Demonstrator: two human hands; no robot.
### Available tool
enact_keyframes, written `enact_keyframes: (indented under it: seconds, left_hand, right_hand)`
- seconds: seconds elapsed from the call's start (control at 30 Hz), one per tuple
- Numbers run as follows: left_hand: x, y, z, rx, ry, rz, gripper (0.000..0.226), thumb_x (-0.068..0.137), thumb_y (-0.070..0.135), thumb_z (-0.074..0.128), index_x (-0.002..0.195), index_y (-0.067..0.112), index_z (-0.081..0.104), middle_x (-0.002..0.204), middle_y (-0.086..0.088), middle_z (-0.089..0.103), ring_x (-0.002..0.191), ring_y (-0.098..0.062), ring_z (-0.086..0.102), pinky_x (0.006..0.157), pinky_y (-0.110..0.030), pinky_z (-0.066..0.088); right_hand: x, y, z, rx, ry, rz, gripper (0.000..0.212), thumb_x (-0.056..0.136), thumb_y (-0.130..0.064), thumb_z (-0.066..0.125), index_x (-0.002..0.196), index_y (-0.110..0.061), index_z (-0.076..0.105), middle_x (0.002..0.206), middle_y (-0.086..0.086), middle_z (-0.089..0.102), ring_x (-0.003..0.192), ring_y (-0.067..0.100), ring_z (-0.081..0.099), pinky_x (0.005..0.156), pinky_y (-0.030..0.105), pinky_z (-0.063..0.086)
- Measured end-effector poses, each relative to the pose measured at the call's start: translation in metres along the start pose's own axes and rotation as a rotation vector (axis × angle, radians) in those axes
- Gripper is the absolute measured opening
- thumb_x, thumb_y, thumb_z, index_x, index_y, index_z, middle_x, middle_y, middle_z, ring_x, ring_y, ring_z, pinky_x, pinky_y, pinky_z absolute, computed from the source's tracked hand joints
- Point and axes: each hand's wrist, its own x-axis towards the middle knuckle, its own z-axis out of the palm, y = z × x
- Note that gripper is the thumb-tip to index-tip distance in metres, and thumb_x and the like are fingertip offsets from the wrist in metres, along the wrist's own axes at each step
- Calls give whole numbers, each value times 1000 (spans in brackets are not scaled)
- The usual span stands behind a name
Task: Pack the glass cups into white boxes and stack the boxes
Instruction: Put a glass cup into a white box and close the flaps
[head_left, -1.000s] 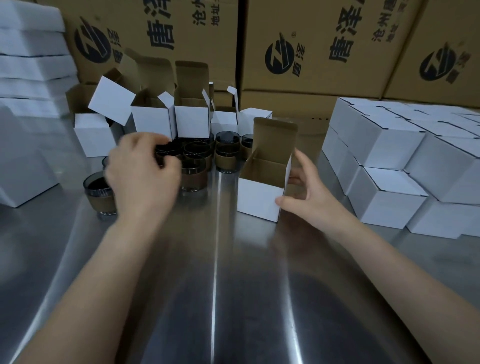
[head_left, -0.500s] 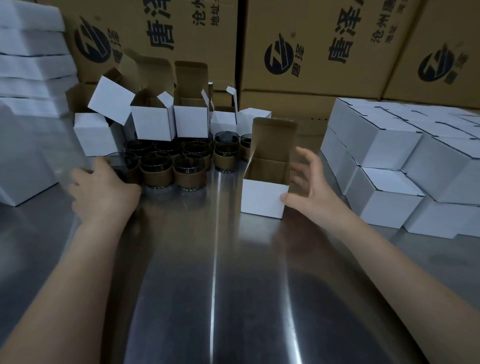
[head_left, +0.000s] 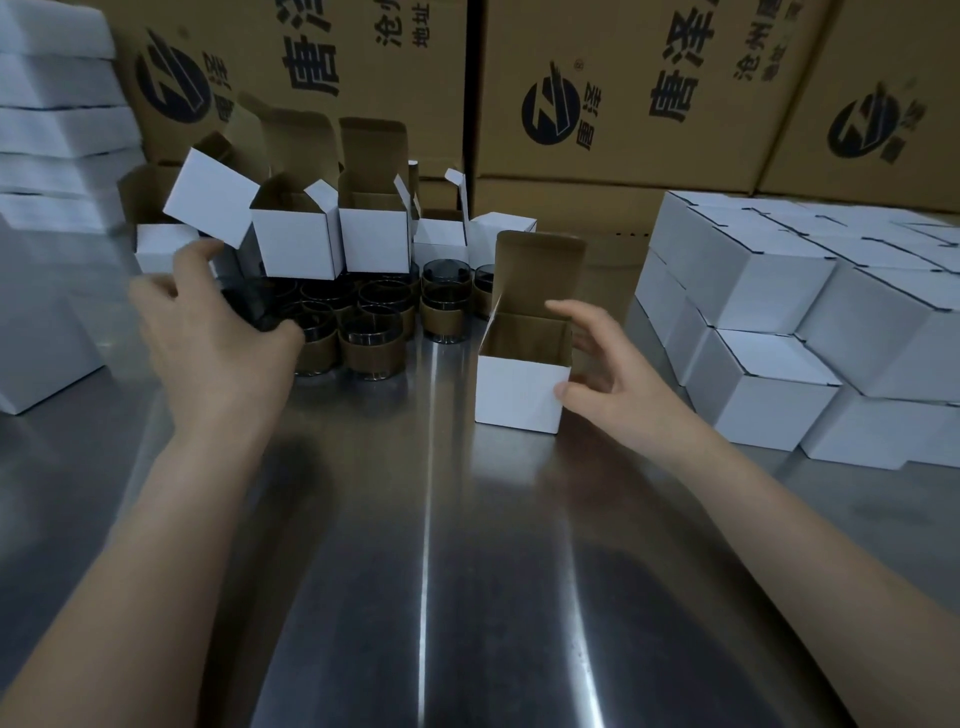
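A dark glass cup (head_left: 248, 307) is gripped by the curled fingers (head_left: 200, 258) of the left hand (head_left: 208, 338). The open white box (head_left: 519, 395) on the tabletop (head_left: 426, 571) is touched at its right side by the right hand (head_left: 613, 384), whose fingers are spread loosely.

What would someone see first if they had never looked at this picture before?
Probably the two hands in the middle: the left hand grips a dark glass cup, and the right hand touches the side of an open white box on the shiny metal table. Next come the pile of closed white boxes on the right and the huddle of waiting cups just beyond the left hand.
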Motion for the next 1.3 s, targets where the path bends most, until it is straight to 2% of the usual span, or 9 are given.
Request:
enact_keyframes:
  seconds: [0.17,0.3,0.5,0.6,0.67,0.77,0.83,1.17,1.3]
  left_hand:
    - [-21,26,2,-188,-61,213,74,76,16,76,141,24,41,133,-9,44,114,-5,41,90,-4,32]
    - [-42,45,5,-287,-163,377,76,76,17,78,143,21,41,131,-4,49,122,-7,46,105,-21,40]
    - [-69,60,15,-323,-288,575,82,74,12,80,145,13,38,123,7,44,117,-3,44,104,-15,36]
    - [-79,63,20,-312,-333,647,83,73,13,78,145,18,36,125,5,46,122,-16,48,104,-45,44]
    - [-83,65,22,-306,-364,656,85,72,14,77,143,25,31,128,-2,50,122,-23,50,99,-52,45]
    - [-88,67,25,-285,-392,701,85,73,15,76,142,28,27,131,-8,53,122,-26,52,98,-53,43]
    - [-90,67,26,-283,-404,729,89,72,13,77,143,28,27,133,-9,53,123,-27,52,99,-53,42]
    - [-93,63,30,-320,-410,753,97,70,18,80,148,29,23,140,11,43,128,-13,47,105,-23,28]
    - [-93,66,29,-401,-379,679,93,72,23,79,146,28,23,139,9,47,130,-15,48,107,-35,34]
  right_hand:
    - [-1,-4,-2,15,-8,7,65,85,3,58,127,-45,44,137,-17,43,134,1,37,100,26,43]
    - [-2,-7,-3,16,-19,-10,59,84,2,55,123,-42,47,132,-16,47,130,1,40,95,25,46]
    - [-3,-21,-3,-105,215,-118,46,75,-15,50,119,-29,57,132,-2,41,129,7,38,105,29,39]
    - [-7,-31,-3,-213,406,-265,28,83,-24,54,108,-17,63,114,8,49,113,8,46,97,20,38]
    - [-11,-40,-1,-224,434,-364,26,85,-30,54,105,-17,63,104,7,55,101,8,51,90,25,42]
    - [-18,-52,10,-210,357,-414,37,82,-39,61,113,-17,60,105,-5,56,102,12,55,89,51,44]
    - [-21,-57,19,-201,274,-411,49,78,-43,67,120,-23,52,112,-10,54,109,12,55,91,55,43]
    - [-20,-56,18,-83,202,-335,70,70,-38,78,129,-23,44,117,-11,54,114,14,54,95,42,48]
    - [-20,-55,18,72,200,-319,68,72,-33,78,129,-21,43,115,-1,59,112,18,59,93,33,50]
